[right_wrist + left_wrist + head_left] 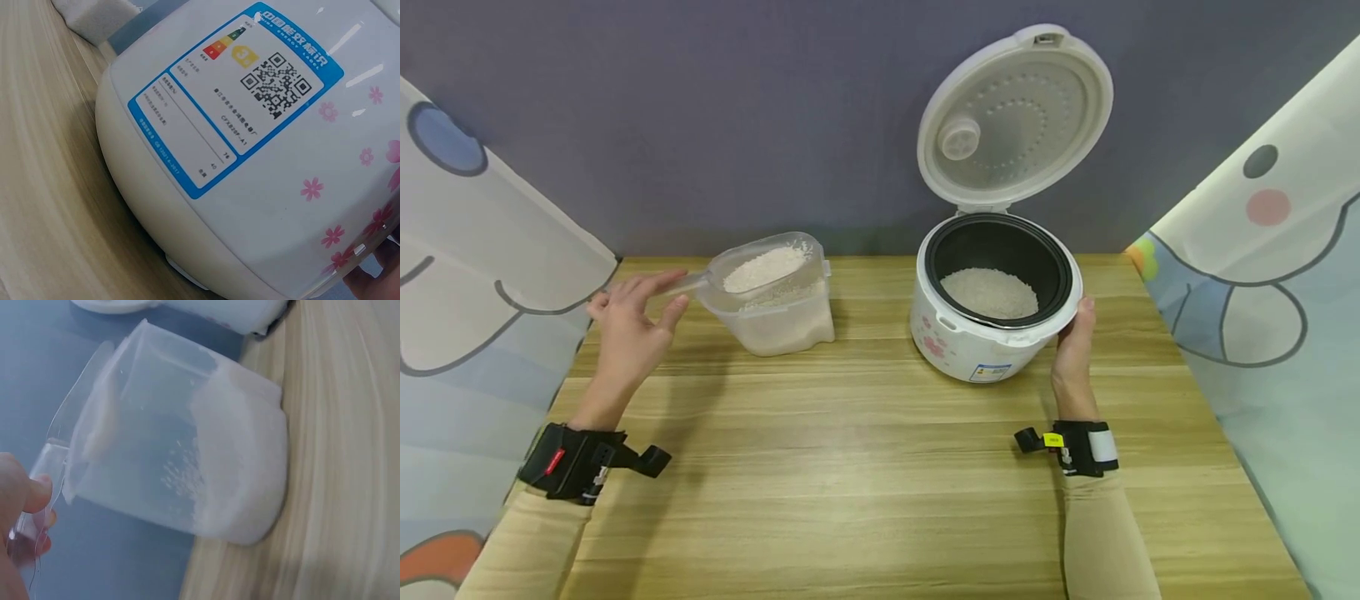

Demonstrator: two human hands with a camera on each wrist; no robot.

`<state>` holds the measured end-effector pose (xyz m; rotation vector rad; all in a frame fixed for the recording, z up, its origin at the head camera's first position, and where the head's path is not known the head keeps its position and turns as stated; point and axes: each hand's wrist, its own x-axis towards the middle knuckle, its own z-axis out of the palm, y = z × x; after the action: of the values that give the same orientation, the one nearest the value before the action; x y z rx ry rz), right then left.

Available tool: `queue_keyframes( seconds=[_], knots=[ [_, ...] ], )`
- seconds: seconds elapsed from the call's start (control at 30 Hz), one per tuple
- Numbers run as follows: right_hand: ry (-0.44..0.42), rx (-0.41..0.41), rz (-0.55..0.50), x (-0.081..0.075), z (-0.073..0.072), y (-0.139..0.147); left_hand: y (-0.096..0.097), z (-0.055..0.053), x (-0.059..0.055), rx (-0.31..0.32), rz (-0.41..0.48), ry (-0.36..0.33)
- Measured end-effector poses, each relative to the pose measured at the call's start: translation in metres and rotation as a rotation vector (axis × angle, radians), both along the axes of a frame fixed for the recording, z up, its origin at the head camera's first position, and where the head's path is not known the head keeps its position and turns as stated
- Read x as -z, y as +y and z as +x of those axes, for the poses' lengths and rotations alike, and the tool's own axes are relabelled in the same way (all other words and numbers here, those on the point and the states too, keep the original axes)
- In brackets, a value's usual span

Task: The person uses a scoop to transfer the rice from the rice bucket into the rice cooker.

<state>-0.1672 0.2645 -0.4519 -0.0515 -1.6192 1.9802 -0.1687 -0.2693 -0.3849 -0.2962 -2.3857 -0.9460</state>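
Note:
My left hand (pixel 632 329) pinches the handle of a clear plastic scoop (pixel 47 472) between thumb and fingers. White rice (pixel 765 268) fills the scoop, which lies across the mouth of a translucent rice container (pixel 156 425). More rice (pixel 234 450) sits in the bottom of that container. On the right, my right hand (pixel 1075 350) holds the side of a white rice cooker (pixel 955 346) near its rim; part of the hand is hidden behind the cooker body. The cooker's lid (pixel 1022 125) stands raised, and rice (pixel 990 292) covers the floor of its black inner pot (pixel 970 237).
Both the container and the cooker stand toward the back of a wooden table (pixel 850 467). A grey-blue wall (pixel 737 125) rises right behind them. Patterned cloth panels (pixel 1270 292) border the table on both sides.

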Motion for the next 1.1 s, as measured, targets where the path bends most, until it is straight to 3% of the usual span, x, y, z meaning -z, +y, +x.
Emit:
queue_keyframes(
  seconds=[0.27, 0.7, 1.1],
  knots=[
    [0.002, 0.004, 0.004, -0.001, 0.000, 0.000, 0.027, 0.000, -0.019, -0.004, 0.037, -0.042],
    [-0.008, 0.004, 0.015, 0.000, 0.000, 0.000, 0.094, 0.004, -0.049, 0.002, 0.063, -0.053],
    [0.006, 0.004, -0.027, -0.001, -0.001, 0.000, 0.153, -0.003, -0.055, 0.060, 0.055, 0.010]
  ],
)
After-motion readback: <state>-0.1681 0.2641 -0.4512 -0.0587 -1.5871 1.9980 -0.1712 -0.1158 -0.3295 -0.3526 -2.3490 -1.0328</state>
